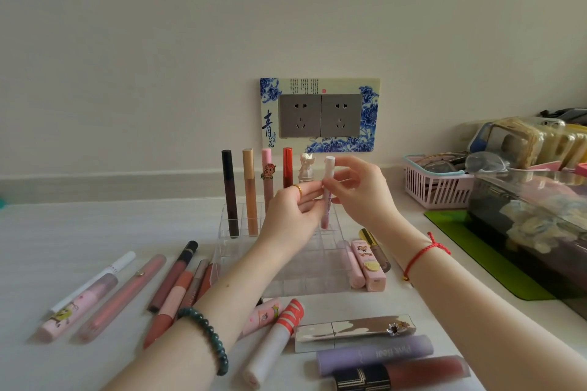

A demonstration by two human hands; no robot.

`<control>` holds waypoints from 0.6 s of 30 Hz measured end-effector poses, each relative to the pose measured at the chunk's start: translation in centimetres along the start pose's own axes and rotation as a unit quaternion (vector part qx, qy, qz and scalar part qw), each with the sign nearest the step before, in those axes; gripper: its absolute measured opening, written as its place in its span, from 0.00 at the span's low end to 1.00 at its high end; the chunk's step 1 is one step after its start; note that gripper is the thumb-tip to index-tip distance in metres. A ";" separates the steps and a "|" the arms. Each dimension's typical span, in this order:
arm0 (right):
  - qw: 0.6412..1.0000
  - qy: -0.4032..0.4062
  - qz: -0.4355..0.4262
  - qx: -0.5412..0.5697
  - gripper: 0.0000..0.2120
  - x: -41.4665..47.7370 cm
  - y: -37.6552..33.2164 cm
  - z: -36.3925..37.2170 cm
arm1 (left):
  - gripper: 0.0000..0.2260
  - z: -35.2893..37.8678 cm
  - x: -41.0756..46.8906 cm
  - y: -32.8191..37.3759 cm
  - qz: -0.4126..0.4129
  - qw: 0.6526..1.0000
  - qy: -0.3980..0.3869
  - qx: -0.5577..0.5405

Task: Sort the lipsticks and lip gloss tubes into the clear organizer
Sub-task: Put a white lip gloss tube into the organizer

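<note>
A clear organizer (pixel 305 276) with a grid of cells stands mid-table. In its back row stand a dark tube (pixel 230 194), a tan tube (pixel 250 190), a pink tube with a unicorn (pixel 267 178), a red tube (pixel 287 167) and a small white figure-topped bottle (pixel 306 165). A pale pink lip gloss tube with a white cap (pixel 327 197) is upright over a back-right cell, its lower end inside the organizer. My left hand (pixel 292 219) and my right hand (pixel 359 197) both pinch it around the middle.
Several lip tubes (pixel 127 292) lie loose left of the organizer, several more (pixel 371 349) in front, and three (pixel 365 263) at its right side. A pink basket (pixel 435 187), a clear box (pixel 533 222) and a green mat (pixel 482 251) fill the right.
</note>
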State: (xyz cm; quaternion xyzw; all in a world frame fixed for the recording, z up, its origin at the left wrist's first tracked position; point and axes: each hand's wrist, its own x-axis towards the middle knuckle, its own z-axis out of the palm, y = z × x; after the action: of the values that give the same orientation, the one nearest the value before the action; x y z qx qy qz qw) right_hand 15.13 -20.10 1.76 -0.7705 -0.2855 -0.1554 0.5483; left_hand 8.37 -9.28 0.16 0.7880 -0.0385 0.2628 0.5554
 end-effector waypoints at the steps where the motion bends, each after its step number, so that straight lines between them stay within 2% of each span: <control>1: 1.000 0.000 0.000 -0.001 0.13 0.0 0.0 0.0 | 0.16 0.0 0.0 0.0 0.000 1.000 0.000 0.001; 18: 1.000 -0.007 -0.004 -0.018 0.14 -0.1 0.0 0.1 | 0.17 -0.1 0.0 0.0 -0.001 1.000 0.000 0.015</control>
State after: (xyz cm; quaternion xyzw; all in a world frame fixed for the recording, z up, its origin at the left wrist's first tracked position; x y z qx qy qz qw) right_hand 14.99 -20.04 1.69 -0.7799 -0.2895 -0.1577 0.5320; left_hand 8.31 -9.26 0.20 0.7961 -0.0342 0.2632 0.5439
